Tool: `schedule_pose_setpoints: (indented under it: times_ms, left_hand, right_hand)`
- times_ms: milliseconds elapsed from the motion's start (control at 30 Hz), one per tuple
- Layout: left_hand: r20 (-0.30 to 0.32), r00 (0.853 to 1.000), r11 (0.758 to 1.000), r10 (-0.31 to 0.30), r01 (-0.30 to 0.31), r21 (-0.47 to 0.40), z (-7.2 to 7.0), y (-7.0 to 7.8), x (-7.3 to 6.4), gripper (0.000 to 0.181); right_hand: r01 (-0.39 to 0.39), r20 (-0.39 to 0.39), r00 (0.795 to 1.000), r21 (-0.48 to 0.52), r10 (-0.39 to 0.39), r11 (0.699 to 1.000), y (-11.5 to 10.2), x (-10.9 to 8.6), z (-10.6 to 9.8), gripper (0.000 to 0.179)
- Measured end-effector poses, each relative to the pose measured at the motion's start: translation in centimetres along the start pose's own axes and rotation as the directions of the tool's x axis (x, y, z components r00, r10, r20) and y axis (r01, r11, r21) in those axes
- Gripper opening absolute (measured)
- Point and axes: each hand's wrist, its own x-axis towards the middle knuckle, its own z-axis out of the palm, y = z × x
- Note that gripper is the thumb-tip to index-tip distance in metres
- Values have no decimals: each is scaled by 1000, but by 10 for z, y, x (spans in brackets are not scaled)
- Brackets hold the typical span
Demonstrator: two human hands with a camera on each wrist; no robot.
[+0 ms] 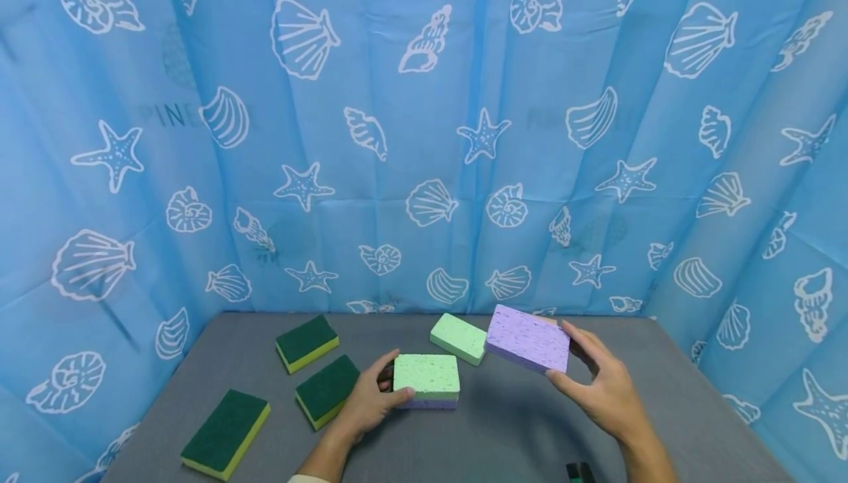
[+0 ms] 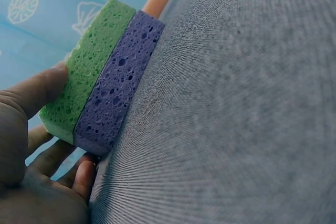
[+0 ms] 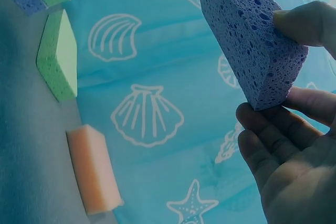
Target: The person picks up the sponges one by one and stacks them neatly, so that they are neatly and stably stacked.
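Note:
In the head view my right hand holds a purple sponge raised over the table, thumb on one side and fingers on the other. The right wrist view shows the same purple sponge gripped at one end. My left hand grips a light green sponge by its left end. That green sponge lies flat on a second purple sponge, which rests on the table with its edges nearly lined up. The left thumb presses the green sponge's face; the other fingers curl behind the stack's end.
Behind the stack lies another green sponge. An orange sponge sits near the table's back edge, mostly hidden in the head view. Several dark green and yellow scouring sponges lie at left. A blue shell-patterned curtain surrounds the grey table.

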Motion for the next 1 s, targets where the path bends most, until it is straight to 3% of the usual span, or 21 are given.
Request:
schedule_pose_setpoints:
  times_ms: [600,1000]
  left_hand:
    - [9,1000,999,-13,14,-45,2,11,-6,78]
    - [-4,1000,999,-26,26,-23,2,2,0,79]
  right_hand:
    - [74,38,996,59,-76,996,-10,14,18,73]
    - [87,59,994,107,-94,990,-14,20,30,73]
